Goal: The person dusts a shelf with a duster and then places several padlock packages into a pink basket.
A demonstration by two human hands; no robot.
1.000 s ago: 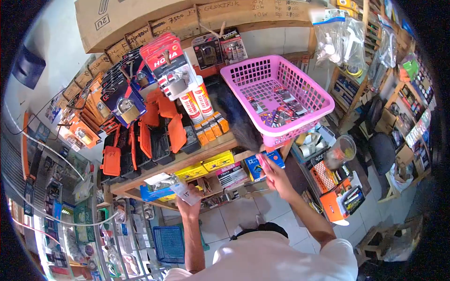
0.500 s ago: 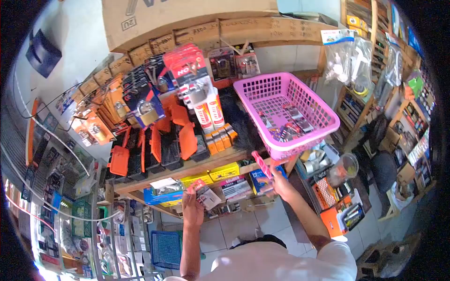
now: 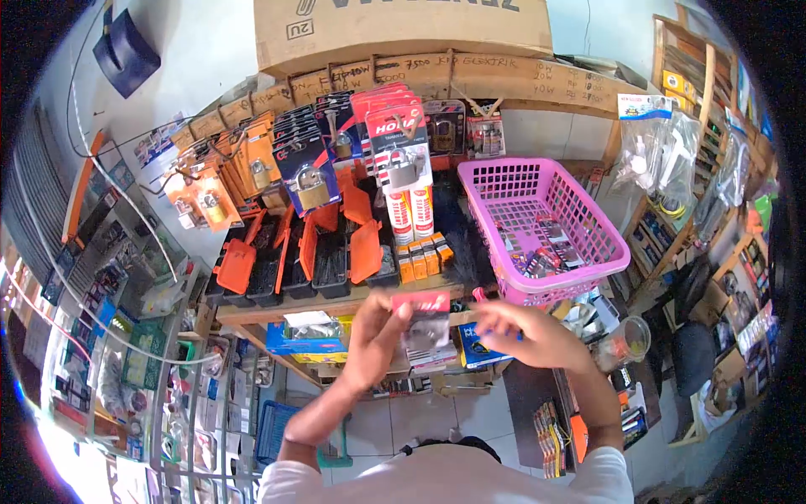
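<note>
My left hand (image 3: pixel 375 343) pinches a carded pack (image 3: pixel 426 321) with a red header and clear plastic. Its blurred contents look like a small padlock. Close to it on the right is my right hand (image 3: pixel 529 334), its fingers curled and smeared by motion. A pink handle (image 3: pixel 479 294) sticks out past those fingers, toward a dark fluffy duster head (image 3: pixel 462 262) by the shelf edge. Behind my hands, red-topped padlock packs (image 3: pixel 403 160) hang in a stack, above two sealant tubes (image 3: pixel 411 214) and small orange boxes (image 3: pixel 424 259).
A pink basket (image 3: pixel 579 277) with small packs in it stands on the shelf at right. Black bins with orange lids (image 3: pixel 366 252) line the left. Blue-backed padlock packs (image 3: pixel 311 181) hang above them. A clear tub (image 3: pixel 625 343) sits at lower right, and metal racks (image 3: pixel 197 412) stand at left.
My left hand has risen to the right with the red-topped pack. My right hand has moved slightly right, so both hands are closer together. The camera view has shifted.
</note>
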